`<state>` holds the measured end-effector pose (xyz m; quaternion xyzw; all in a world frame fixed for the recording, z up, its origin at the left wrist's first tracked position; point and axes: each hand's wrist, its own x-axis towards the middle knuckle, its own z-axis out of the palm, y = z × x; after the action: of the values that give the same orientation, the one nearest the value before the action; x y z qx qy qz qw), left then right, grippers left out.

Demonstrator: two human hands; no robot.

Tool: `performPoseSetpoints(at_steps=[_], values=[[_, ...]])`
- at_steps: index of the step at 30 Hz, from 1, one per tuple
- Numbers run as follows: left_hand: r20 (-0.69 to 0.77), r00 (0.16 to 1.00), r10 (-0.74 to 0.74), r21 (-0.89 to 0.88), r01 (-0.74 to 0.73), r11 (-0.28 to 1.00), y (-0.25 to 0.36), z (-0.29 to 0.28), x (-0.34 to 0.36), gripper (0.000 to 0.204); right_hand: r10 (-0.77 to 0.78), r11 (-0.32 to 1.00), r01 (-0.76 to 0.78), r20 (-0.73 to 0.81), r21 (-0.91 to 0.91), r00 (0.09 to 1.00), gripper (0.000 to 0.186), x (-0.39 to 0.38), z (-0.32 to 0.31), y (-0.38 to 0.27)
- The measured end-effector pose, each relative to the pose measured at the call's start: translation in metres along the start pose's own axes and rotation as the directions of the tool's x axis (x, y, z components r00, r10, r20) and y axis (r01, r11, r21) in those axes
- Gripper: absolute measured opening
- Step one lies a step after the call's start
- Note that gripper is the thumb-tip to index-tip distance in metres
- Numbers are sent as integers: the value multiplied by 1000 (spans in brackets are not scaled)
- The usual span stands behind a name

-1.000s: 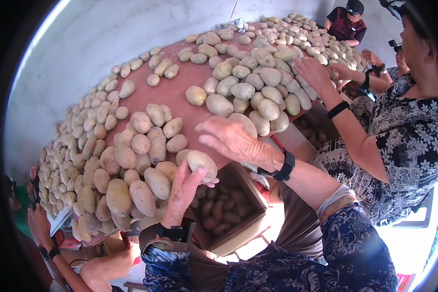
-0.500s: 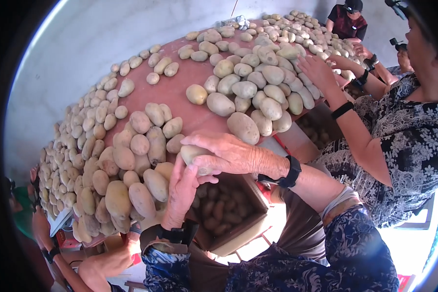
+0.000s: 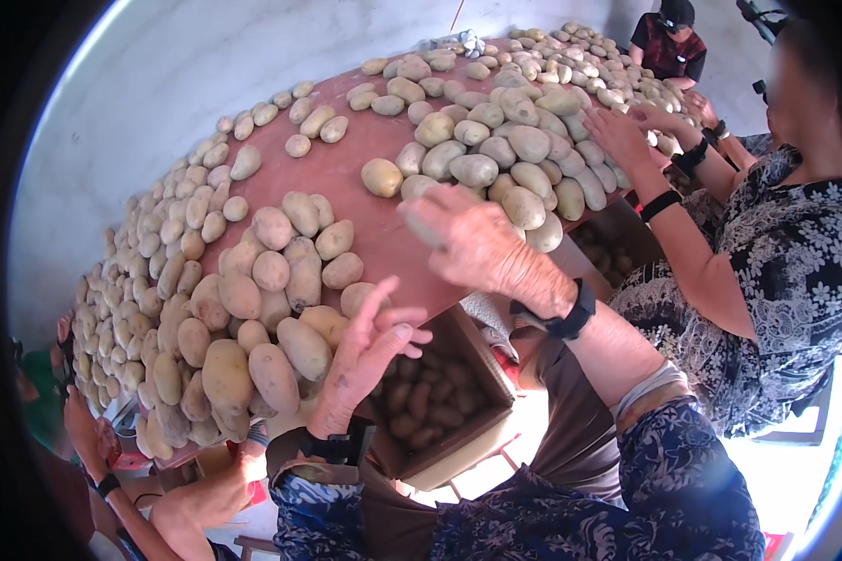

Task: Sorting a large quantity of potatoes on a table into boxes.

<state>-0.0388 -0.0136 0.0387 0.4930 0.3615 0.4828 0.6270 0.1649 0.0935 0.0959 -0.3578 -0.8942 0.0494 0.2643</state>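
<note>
My right hand [image 3: 477, 241] reaches over the red tabletop [image 3: 384, 238], its fingers closed round a greenish-grey potato [image 3: 423, 224] that is partly covered and smeared by motion. Just beyond it lies a heap of potatoes [image 3: 474, 170]. My left hand [image 3: 370, 351] is held at the table's front edge with its fingers spread and nothing in them. Left of that hand rises another heap, where a large potato [image 3: 305, 348] lies close to my wrist. Below both hands, a cardboard box [image 3: 472, 425] partly filled with potatoes stands in front of my lap.
To my right, a person in a black-and-white flowered top [image 3: 767, 271] reaches among the potatoes. Another person in dark clothes [image 3: 669, 47] works at the far right end. At the lower left shows a co-worker's arm [image 3: 89, 439]. A pale wall [image 3: 206, 75] runs behind the table.
My right hand has moved away from my left, up and rightward over the table, carrying the potato both hands held. My left hand has let go and opened. The large potato near the right heap's front is hidden.
</note>
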Motion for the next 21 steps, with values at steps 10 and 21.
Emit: performPoseSetpoints(at_steps=[10, 21], values=[[79, 993, -87, 236, 66, 969, -6, -6, -2, 39, 285, 921, -284, -39, -265, 958, 57, -6, -19, 50], [63, 986, -154, 288, 130, 949, -10, -9, -6, 38, 233, 907, -182, 93, -380, 968, 31, -15, 0, 59]])
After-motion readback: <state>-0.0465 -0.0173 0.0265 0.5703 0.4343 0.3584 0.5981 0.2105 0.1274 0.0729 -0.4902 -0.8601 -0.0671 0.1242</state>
